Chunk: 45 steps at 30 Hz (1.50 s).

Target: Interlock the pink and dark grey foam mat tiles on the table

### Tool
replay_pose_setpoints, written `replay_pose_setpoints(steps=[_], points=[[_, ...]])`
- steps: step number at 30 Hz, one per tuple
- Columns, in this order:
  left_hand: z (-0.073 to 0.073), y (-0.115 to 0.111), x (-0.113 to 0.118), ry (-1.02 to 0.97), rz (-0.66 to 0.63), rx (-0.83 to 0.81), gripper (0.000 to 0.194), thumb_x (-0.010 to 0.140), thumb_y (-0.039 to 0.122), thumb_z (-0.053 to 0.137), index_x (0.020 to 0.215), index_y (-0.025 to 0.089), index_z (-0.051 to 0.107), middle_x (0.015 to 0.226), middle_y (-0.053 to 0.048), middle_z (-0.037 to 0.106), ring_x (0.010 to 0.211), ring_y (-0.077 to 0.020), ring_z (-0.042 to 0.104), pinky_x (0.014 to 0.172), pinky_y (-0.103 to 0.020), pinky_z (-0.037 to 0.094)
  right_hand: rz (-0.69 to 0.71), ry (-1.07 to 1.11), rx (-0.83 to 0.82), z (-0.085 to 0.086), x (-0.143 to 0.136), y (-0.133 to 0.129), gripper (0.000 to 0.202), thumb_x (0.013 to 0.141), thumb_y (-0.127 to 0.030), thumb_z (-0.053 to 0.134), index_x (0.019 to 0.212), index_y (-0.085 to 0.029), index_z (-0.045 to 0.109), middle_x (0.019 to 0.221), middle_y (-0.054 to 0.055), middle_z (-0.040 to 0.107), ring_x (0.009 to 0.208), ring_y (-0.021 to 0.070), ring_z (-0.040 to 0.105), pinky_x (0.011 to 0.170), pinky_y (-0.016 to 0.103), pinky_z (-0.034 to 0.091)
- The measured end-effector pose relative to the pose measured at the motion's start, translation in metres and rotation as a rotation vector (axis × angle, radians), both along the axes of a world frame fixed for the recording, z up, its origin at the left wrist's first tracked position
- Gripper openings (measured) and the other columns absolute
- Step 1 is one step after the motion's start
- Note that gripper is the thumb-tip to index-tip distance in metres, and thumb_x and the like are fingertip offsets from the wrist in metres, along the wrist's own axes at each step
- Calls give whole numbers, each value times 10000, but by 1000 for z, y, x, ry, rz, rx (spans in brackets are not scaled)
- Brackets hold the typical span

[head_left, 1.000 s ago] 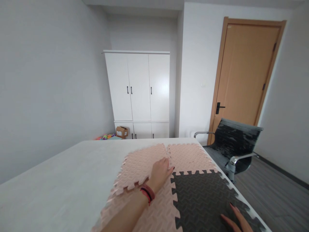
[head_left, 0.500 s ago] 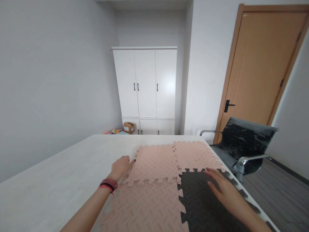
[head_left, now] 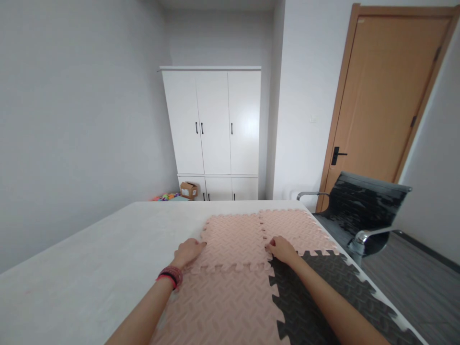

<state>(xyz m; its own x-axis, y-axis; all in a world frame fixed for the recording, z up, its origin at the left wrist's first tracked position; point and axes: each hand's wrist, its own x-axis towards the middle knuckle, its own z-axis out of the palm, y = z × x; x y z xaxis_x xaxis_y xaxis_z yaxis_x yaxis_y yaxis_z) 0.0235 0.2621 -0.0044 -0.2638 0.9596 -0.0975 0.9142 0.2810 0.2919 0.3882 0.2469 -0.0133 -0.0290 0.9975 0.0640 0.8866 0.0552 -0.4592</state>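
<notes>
Pressing the far pink mat (head_left: 232,242) flat on the desk (head_left: 89,268), both open grips are laid at its edges, left hand (head_left: 187,251) and right hand (head_left: 282,249); its toothed seams seemingly need seating next.

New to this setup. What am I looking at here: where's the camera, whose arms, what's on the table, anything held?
There is no machine: a person works with two bare hands, and the one camera sits on their head, looking forward and down, so both arms enter from the bottom edge. On the white table lie four foam puzzle mats joined in a square: three pink and one dark grey mat. The left hand, with bands on its wrist, rests at the left edge of the far-left pink mat. The right hand presses on the seam where that mat meets its neighbours. Nothing is lifted or gripped. Behind stand a white cupboard, an office chair and a wooden door.
</notes>
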Motion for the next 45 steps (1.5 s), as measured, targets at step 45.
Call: replay_pose_setpoints(steps=[45], points=[[4,-47,30,240,-479,321,315,832,165,368,1068,206,572,1137,-77,557,1088,-204,493,955,-353,385,102,126,-33,-45,5,55,437,809,-303,622,1199,-152,493,998,46,608,840,157,589,784,368,492]])
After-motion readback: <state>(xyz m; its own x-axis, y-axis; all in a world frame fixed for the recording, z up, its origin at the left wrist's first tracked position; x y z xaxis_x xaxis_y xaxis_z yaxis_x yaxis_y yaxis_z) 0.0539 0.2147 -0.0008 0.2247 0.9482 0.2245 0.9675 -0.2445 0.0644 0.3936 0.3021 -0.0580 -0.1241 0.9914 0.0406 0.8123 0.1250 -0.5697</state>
